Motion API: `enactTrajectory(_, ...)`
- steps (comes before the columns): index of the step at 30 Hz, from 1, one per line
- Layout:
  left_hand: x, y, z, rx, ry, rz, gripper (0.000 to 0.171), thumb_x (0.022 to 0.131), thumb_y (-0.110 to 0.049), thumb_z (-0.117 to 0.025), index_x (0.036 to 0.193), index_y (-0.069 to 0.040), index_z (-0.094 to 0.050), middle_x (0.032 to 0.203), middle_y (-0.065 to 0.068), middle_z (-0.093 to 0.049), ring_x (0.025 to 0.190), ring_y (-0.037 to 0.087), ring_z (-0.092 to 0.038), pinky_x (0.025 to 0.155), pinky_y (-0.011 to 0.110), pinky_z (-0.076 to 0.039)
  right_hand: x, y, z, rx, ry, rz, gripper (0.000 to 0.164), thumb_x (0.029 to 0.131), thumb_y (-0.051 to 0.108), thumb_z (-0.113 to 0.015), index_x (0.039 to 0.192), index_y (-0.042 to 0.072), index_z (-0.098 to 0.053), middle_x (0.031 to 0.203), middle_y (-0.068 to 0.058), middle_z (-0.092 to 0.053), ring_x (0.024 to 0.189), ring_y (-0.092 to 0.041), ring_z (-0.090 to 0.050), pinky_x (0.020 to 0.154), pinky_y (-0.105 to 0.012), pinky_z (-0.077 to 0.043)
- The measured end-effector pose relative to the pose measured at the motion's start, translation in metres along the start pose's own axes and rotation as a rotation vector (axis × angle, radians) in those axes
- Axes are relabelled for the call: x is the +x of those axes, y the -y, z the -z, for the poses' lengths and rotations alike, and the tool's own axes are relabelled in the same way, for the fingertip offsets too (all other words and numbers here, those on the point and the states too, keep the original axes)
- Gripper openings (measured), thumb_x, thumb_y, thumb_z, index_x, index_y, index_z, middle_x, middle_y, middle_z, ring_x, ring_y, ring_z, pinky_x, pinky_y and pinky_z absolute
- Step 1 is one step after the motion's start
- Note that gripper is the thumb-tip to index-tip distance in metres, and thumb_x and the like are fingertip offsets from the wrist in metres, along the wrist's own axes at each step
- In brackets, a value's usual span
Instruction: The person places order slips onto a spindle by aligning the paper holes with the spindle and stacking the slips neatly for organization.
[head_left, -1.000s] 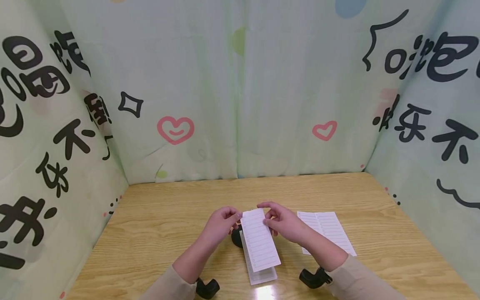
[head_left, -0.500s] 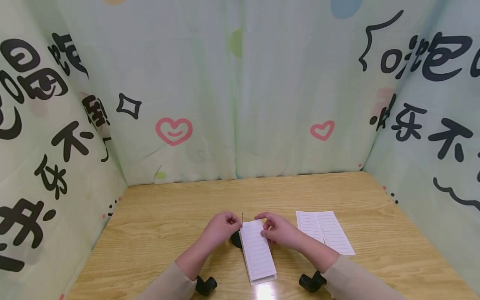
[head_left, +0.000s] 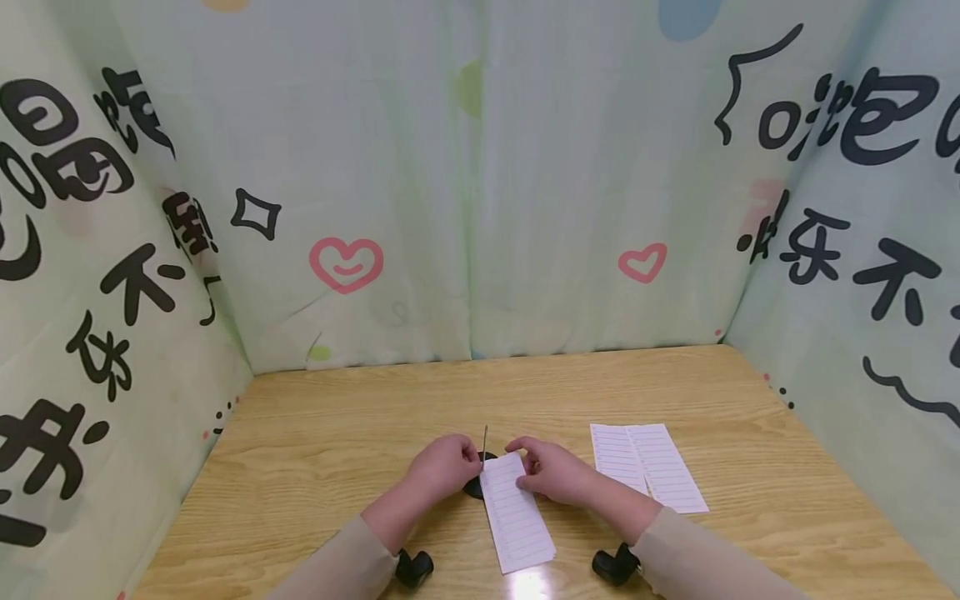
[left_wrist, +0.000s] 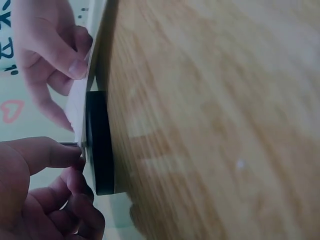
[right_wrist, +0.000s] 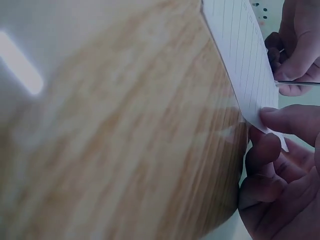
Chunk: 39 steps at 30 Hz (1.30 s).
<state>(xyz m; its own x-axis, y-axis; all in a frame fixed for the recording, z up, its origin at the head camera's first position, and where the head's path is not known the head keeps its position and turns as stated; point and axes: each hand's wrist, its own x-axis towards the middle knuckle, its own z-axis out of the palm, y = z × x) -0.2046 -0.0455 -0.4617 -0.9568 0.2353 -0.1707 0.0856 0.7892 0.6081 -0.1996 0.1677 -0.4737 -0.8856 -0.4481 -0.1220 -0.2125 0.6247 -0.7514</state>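
A thin metal spike (head_left: 485, 442) stands upright on a round black base (head_left: 474, 489) in the middle of the table. It pokes up through the far left corner of a lined paper sheet (head_left: 517, 518), which lies low, over another sheet. My left hand (head_left: 446, 467) pinches that corner between thumb and fingers, right by the spike. At the far right corner, my right hand (head_left: 552, 473) grips the sheet, thumb on top and fingers underneath. Seen from the left wrist, the paper's edge runs close over the black base (left_wrist: 100, 145).
Two more lined sheets (head_left: 666, 467) lie side by side on the wooden table (head_left: 360, 408), to the right of my right hand. Printed curtains (head_left: 420, 167) enclose the table at the back and sides. Black wrist devices (head_left: 617, 567) hang under both sleeves.
Both hands have moved down and nearer, lowering the top sheet onto the one beneath. More of the spike now shows above the paper.
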Motion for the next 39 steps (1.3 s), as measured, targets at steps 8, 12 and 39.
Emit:
enactTrajectory(8,0.001,0.0,-0.001,0.06,-0.006,0.008,0.017,0.091,-0.024,-0.071,0.079,-0.016,-0.062,0.073,-0.001,-0.056,0.066,0.017,-0.052,0.058,0.031,-0.04,-0.001,0.0,-0.001,-0.068,-0.005,-0.019,0.047,0.09,0.013,-0.073,0.133,0.008,-0.054,0.081,0.001,-0.054,0.067,-0.013,-0.049,0.06,-0.026,-0.04)
enactTrajectory(12,0.001,0.003,-0.002,0.061,-0.033,0.013,0.016,0.089,-0.027,-0.074,0.089,-0.015,-0.063,0.077,0.0,-0.054,0.07,0.017,-0.051,0.063,0.032,-0.04,-0.005,-0.001,0.003,-0.097,-0.027,-0.01,0.049,0.09,0.014,-0.073,0.134,0.007,-0.053,0.083,0.003,-0.056,0.069,-0.012,-0.05,0.064,-0.027,-0.041)
enactTrajectory(39,-0.012,0.018,0.004,0.017,0.09,-0.038,0.065,0.083,-0.028,-0.081,0.14,-0.01,-0.057,0.11,0.01,-0.058,0.095,0.023,-0.055,0.091,0.047,-0.047,-0.075,-0.088,0.126,-0.182,-0.217,-0.222,0.06,0.091,0.03,-0.072,0.14,0.002,-0.051,0.1,-0.009,-0.052,0.073,-0.021,-0.044,0.058,-0.032,-0.035)
